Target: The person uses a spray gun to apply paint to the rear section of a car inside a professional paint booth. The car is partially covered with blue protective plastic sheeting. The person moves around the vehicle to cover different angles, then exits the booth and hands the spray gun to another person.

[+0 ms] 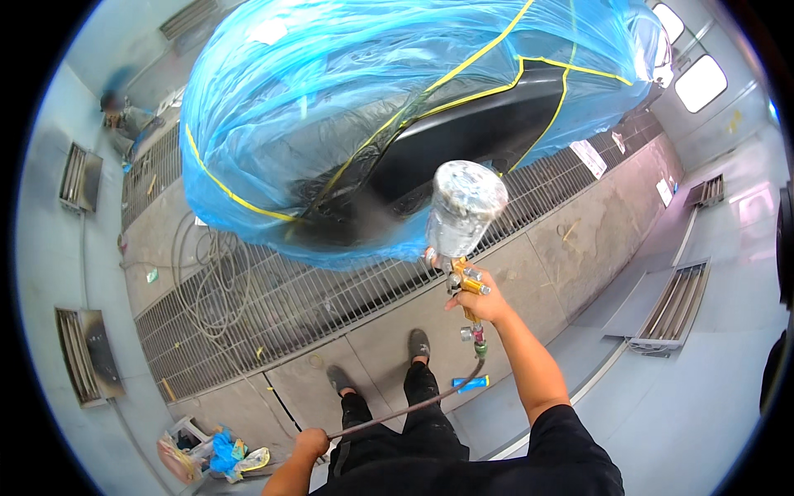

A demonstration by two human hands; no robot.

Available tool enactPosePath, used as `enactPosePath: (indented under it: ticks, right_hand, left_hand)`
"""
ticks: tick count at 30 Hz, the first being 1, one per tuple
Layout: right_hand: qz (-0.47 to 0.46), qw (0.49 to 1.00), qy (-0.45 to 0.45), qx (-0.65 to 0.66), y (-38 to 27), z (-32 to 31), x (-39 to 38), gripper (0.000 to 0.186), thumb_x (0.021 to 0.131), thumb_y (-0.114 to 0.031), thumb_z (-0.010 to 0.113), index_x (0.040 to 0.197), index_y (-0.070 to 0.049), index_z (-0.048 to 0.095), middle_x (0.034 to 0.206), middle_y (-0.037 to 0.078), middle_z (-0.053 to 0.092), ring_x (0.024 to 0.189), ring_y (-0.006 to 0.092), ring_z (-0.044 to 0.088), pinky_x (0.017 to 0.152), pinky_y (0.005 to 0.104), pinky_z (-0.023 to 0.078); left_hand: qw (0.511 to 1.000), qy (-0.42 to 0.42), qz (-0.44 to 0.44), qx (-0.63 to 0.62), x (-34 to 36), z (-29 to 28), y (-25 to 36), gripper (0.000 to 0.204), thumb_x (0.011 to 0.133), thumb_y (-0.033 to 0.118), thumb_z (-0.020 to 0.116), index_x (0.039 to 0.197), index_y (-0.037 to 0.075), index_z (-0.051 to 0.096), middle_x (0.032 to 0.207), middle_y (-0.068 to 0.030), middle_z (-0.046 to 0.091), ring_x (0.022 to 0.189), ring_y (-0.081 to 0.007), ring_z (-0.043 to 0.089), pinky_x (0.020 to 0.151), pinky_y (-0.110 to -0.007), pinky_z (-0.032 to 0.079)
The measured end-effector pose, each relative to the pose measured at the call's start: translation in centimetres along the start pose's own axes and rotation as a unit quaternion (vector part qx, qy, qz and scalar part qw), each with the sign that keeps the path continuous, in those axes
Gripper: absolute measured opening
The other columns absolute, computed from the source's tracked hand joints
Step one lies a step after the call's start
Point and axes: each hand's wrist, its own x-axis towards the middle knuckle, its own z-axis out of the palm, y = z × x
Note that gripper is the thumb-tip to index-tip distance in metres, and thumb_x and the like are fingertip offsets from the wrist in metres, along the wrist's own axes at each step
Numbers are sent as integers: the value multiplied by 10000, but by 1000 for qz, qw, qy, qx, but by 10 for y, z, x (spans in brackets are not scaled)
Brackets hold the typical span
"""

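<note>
My right hand grips a gold-and-silver spray gun topped by a paint-smeared cup; a hose fitting hangs below its handle. My left hand is closed on the dark hose, low at the bottom. Beyond the gun is a black car panel, framed by yellow tape and blue plastic sheeting wrapped over the vehicle. A faint haze shows over the panel's lower left, near the gun.
Floor grating runs under the vehicle, with coiled hose on it. Crumpled plastic lies at bottom left, a blue roll by my feet. A blurred person is at upper left. Booth walls carry slatted fixtures.
</note>
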Motion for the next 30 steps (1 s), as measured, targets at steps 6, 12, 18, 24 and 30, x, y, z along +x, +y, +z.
enactPosePath:
  ticks: [6, 12, 18, 24, 30]
  right_hand:
    - [33, 996, 84, 25, -50, -51, 45, 335, 736, 62, 581, 1067, 21, 550, 1016, 122, 584, 842, 275, 670, 709, 439, 639]
    - [-81, 952, 296, -2, -139, -81, 81, 237, 744, 67, 555, 968, 8, 504, 779, 91, 525, 630, 260, 631, 664, 429, 630]
    - [-109, 966, 228, -53, -140, -33, 66, 237, 758, 73, 529, 990, 27, 507, 799, 54, 505, 620, 180, 561, 652, 423, 642]
    - [50, 998, 0, -39, -132, 18, 35, 272, 718, 88, 594, 983, 38, 564, 800, 68, 538, 670, 239, 649, 664, 439, 628]
    - [14, 997, 61, -40, -152, -28, 85, 244, 723, 62, 605, 948, -1, 536, 860, 96, 539, 716, 267, 642, 662, 466, 625]
  left_hand:
    - [998, 58, 28, -22, -6, -24, 34, 326, 915, 361, 597, 1020, 104, 770, 1068, -166, 740, 1009, -373, 705, 865, -493, 556]
    - [979, 153, 9, -134, 10, -53, 33, 312, 885, 351, 641, 958, 71, 760, 1010, -203, 733, 975, -402, 701, 849, -508, 556]
    - [980, 158, 22, -120, -3, -46, 24, 274, 865, 302, 635, 899, 70, 778, 949, -191, 741, 910, -395, 714, 813, -497, 567]
    - [986, 118, 118, -26, -3, -12, 36, 270, 829, 272, 615, 895, 70, 781, 918, -188, 744, 879, -380, 725, 780, -491, 572]
    - [972, 184, 114, -87, -12, -38, 54, 239, 862, 259, 614, 863, 70, 761, 909, -196, 736, 861, -394, 719, 766, -509, 571]
